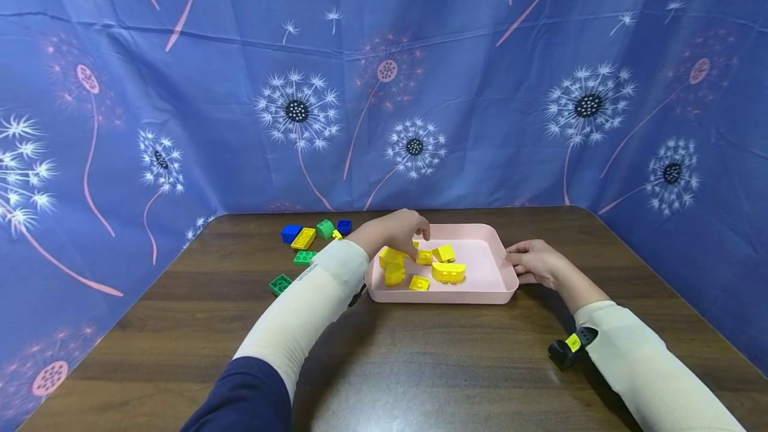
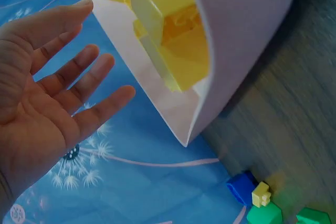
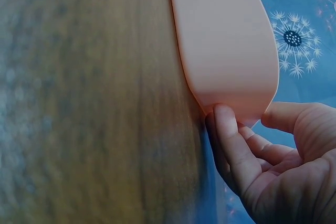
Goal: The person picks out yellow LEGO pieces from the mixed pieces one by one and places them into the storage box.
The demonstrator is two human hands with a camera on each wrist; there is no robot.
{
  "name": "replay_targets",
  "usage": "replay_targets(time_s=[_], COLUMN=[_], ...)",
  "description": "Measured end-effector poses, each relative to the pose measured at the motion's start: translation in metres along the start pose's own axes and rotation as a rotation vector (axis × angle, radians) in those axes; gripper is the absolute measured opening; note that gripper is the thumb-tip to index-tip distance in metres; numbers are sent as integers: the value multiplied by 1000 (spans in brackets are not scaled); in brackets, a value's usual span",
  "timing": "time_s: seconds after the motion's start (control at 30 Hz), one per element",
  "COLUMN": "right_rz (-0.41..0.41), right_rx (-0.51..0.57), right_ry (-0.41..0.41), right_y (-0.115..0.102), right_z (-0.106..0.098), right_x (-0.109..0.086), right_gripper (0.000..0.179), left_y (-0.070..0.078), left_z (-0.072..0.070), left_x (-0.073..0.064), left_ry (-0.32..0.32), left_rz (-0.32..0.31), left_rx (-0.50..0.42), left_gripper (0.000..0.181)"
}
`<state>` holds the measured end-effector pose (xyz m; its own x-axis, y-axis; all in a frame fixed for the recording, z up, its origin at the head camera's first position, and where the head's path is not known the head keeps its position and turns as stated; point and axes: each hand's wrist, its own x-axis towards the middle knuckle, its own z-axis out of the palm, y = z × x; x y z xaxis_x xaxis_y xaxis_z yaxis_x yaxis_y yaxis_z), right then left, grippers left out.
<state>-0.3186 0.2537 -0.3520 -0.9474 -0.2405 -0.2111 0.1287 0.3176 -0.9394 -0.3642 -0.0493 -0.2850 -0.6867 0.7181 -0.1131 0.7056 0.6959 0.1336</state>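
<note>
A shallow pink tray sits on the table with several yellow toy bricks inside, among them a rounded brick, a small flat brick and a sloped brick. Over the tray's left part hovers my left hand, with nothing in its grasp. The left wrist view shows its fingers loosely spread beside a stack of yellow bricks. At the tray's right end, my right hand holds the wall, thumb at the rim and fingers against the outside lower down.
Left of the tray lie loose bricks: a blue brick, a yellow brick, a green rounded brick, a dark blue brick and flat green bricks. A blue dandelion-print cloth hangs behind the wooden table.
</note>
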Motion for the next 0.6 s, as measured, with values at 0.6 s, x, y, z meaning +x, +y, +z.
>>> replay_targets(time_s=[0.6], right_rz=[-3], right_rx=[23], right_ry=[-12], right_y=[0], right_z=[1], right_x=[-2], right_gripper=[45], left_y=[-30], left_z=[-13], left_x=[-46], left_ry=[136], left_rz=[-124], left_rx=[-39], left_gripper=[32])
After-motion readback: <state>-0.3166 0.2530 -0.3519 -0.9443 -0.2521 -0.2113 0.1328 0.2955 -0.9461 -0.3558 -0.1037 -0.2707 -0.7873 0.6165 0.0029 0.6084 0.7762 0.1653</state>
